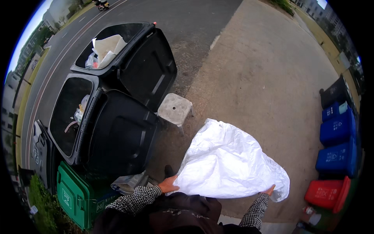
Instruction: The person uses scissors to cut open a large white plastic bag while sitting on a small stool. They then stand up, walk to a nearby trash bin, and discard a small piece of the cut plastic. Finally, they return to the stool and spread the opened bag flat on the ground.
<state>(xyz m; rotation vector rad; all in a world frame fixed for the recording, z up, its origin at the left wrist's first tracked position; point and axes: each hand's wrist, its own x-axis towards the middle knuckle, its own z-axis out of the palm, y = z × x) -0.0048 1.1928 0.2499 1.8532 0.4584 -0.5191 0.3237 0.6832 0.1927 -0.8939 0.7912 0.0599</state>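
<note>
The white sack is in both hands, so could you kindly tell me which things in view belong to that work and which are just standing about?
In the work:
White sack
Left hand and right hand, holding its near edge

Standing about, apparently not in use:
Stool
Two open black bins
Green bin
Blue bins
Red bin

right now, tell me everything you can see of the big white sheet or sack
The white sheet or sack looks like thin plastic, shiny, creased and loosely spread. The left hand grips its near left corner, the right hand its near edge toward the right. Its far end narrows; whether it touches the ground is unclear.
</note>
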